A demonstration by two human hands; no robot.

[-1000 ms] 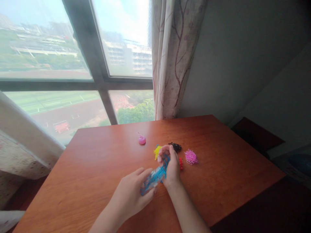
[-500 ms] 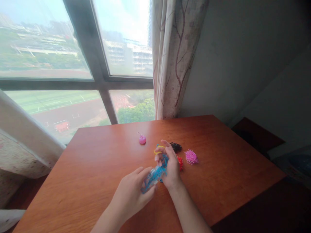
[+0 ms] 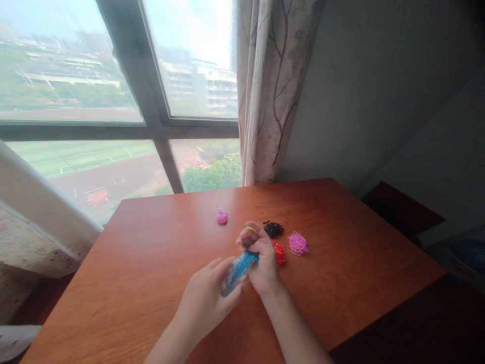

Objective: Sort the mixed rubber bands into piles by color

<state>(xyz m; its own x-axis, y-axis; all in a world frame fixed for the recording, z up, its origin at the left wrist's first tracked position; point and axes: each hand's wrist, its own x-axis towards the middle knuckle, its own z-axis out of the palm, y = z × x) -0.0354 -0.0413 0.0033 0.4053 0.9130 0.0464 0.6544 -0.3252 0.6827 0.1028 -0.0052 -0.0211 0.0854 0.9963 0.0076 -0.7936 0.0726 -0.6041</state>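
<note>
My left hand (image 3: 206, 288) is wrapped around a small clear container (image 3: 230, 282), tilted up to the right and packed with blue looped pieces (image 3: 242, 265). At its upper end my right hand (image 3: 263, 258) is curled, thumb and palm against the blue pieces there. How many pieces the right fingers grip is hidden. A thin yellow strip (image 3: 250, 229) shows at the right fingertips; whether it lies on the table or against the fingers, I cannot tell. Just past the right hand lies a red pile (image 3: 279, 253), partly covered by it.
On the brown wooden table (image 3: 132, 263), a black pile (image 3: 273, 229) and a pink pile of looped pieces (image 3: 298, 243) lie right of the hands. A small round pink object (image 3: 222, 217) with a thin tail sits farther back. Window and curtain (image 3: 261, 101) stand behind the table.
My right fingers have curled in and come down over the container's upper end. Fewer blue pieces show loose outside it. More of the black pile is uncovered. The left hand has barely moved.
</note>
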